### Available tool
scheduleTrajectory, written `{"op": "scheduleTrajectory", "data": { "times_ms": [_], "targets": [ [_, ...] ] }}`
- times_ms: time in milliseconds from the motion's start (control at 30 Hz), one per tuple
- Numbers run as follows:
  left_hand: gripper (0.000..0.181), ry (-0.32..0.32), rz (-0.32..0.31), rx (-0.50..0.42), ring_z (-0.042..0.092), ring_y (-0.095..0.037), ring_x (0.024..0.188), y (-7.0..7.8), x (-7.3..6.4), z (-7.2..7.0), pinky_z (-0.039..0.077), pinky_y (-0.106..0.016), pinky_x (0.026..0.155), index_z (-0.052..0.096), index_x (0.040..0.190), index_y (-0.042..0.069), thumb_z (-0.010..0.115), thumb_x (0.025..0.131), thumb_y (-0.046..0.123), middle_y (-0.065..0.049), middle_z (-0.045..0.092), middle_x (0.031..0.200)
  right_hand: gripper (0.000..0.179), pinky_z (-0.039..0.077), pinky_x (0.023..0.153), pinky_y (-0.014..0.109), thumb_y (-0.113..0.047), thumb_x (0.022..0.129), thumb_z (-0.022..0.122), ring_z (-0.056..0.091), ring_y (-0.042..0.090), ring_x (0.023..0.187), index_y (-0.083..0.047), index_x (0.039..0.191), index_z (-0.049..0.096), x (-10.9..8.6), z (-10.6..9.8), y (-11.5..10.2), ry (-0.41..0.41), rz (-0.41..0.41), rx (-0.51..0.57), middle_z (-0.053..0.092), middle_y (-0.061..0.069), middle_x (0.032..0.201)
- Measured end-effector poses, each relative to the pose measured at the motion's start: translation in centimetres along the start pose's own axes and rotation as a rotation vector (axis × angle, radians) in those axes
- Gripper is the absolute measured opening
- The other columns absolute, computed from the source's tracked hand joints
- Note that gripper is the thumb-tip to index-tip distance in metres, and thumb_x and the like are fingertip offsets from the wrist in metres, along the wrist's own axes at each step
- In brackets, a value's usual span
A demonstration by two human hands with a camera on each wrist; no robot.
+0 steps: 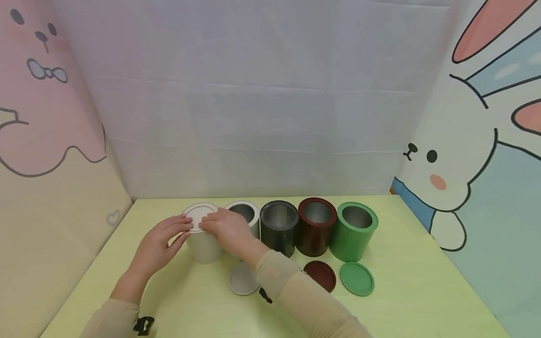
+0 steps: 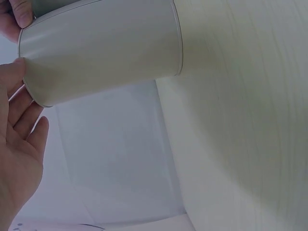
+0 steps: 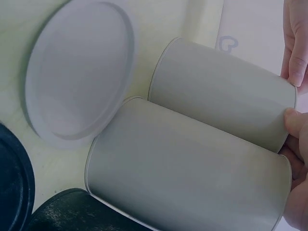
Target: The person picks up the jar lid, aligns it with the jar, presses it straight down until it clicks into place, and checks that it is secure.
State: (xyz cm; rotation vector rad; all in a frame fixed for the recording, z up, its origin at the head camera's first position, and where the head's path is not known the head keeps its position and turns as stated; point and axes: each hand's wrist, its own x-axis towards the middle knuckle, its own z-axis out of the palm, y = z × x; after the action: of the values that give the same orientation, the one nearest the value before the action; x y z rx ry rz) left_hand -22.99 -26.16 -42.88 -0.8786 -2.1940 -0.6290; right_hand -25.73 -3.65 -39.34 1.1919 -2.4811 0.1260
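A white can stands at the left end of a row, with a white lid lying level on its top. My left hand rests extended fingers on the lid's left edge, its thumb at the rim. From the right, my right hand reaches across and lays its fingers on the lid's other side. In the right wrist view its thumb touches the rim. A second white can, without a lid, stands right beside this one, partly hidden by the right hand.
Uncovered black, dark red and green cans continue the row rightward. Before them lie a pale lid, a dark red lid and a green lid. A black lid shows in the right wrist view.
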Motion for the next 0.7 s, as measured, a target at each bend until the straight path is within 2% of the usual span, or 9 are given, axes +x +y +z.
{"op": "scheduleTrajectory", "data": {
  "times_ms": [167,233,367,467,567,600,700],
  "targets": [
    [0.024,-0.011,0.015,-0.02,0.062,-0.038,0.108,0.1,0.2,-0.3,0.03,-0.019,0.111,0.074,0.104,0.001,0.078,0.085,0.016,-0.014,0.071,0.111,0.023,0.024,0.117,0.025,-0.023,0.098,0.065,0.05,0.01,0.13,-0.025,0.12,0.072,0.0,0.1,0.0,0.012,0.002,0.012,0.062,-0.005,0.133],
    [0.023,-0.015,0.021,-0.032,0.062,-0.037,0.108,0.1,0.4,-0.3,0.031,-0.019,0.111,0.074,0.102,0.001,0.077,0.087,0.018,-0.014,0.07,0.112,0.021,0.025,0.117,0.027,-0.023,0.097,0.066,0.05,0.012,0.131,-0.025,0.118,0.072,0.0,0.0,0.0,0.011,0.012,0.028,0.061,-0.003,0.133],
    [0.022,-0.037,0.02,-0.048,0.06,-0.037,0.11,0.0,0.8,-0.4,0.032,-0.019,0.11,0.071,0.097,0.004,0.081,0.077,0.004,-0.015,0.068,0.115,0.02,0.028,0.117,0.032,-0.024,0.097,0.066,0.05,0.013,0.13,-0.025,0.116,0.072,0.1,-0.1,-0.1,0.002,0.008,0.04,0.061,-0.002,0.129],
    [0.026,-0.069,-0.001,-0.043,0.059,-0.038,0.115,-0.1,1.0,-0.4,0.035,-0.028,0.111,0.067,0.092,0.008,0.082,0.073,0.0,-0.015,0.068,0.116,0.02,0.031,0.115,0.032,-0.025,0.097,0.066,0.052,0.013,0.127,-0.025,0.116,0.072,0.2,-0.2,0.0,0.0,0.002,0.035,0.062,-0.003,0.125],
    [0.027,-0.094,-0.007,-0.03,0.06,-0.037,0.115,-0.3,1.2,-0.3,0.04,-0.04,0.109,0.064,0.09,0.009,0.082,0.073,0.0,-0.013,0.069,0.113,0.02,0.032,0.114,0.03,-0.025,0.097,0.067,0.053,0.012,0.126,-0.025,0.116,0.072,0.3,-0.3,0.0,-0.006,0.009,0.035,0.062,-0.004,0.124],
    [0.024,-0.096,0.0,-0.026,0.06,-0.037,0.115,-0.3,1.2,-0.3,0.041,-0.043,0.107,0.063,0.09,0.008,0.082,0.076,0.004,-0.013,0.069,0.112,0.02,0.032,0.114,0.029,-0.025,0.097,0.067,0.054,0.011,0.125,-0.025,0.116,0.072,0.3,-0.3,0.0,-0.007,0.011,0.037,0.062,-0.004,0.124],
    [0.021,-0.102,0.013,-0.002,0.061,-0.037,0.112,-0.3,1.2,-0.3,0.043,-0.047,0.103,0.063,0.091,0.007,0.081,0.08,0.01,-0.014,0.068,0.112,0.02,0.031,0.114,0.028,-0.024,0.097,0.066,0.053,0.011,0.125,-0.024,0.116,0.071,0.3,-0.4,0.0,-0.017,0.018,0.053,0.062,-0.004,0.124]
  ]
}}
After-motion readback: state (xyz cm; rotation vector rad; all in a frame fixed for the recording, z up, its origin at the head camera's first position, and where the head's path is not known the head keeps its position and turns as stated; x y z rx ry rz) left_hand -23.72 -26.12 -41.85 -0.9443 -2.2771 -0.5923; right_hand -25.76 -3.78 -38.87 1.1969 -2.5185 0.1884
